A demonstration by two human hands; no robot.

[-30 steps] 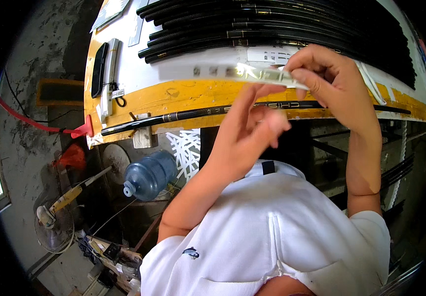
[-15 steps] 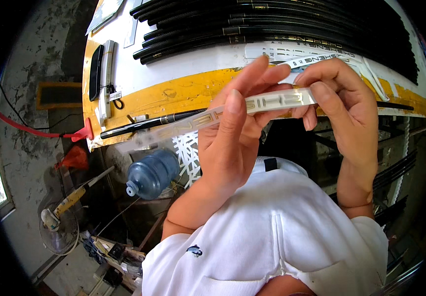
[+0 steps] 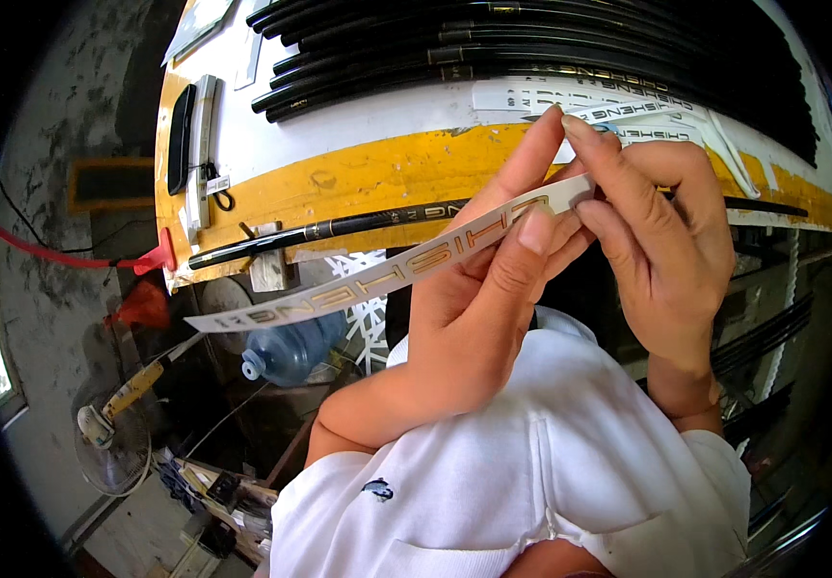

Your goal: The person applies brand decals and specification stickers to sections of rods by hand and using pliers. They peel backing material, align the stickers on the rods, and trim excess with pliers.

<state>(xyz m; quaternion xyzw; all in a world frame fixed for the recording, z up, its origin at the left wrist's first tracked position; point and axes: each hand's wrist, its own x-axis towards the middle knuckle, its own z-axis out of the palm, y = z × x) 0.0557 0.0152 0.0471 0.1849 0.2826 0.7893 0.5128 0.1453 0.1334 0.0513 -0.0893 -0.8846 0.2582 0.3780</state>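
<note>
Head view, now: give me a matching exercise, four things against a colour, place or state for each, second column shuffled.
1. Lettered strip
2. Large water bottle
3. Bundle of black rods
4. Fan

A. Translucent blue
B. Round wire cage, lower left of the picture
C. Held in the left hand, under the thumb
D. Lying on the white tabletop

Pairs: 1-C, 2-A, 3-D, 4-B
</note>
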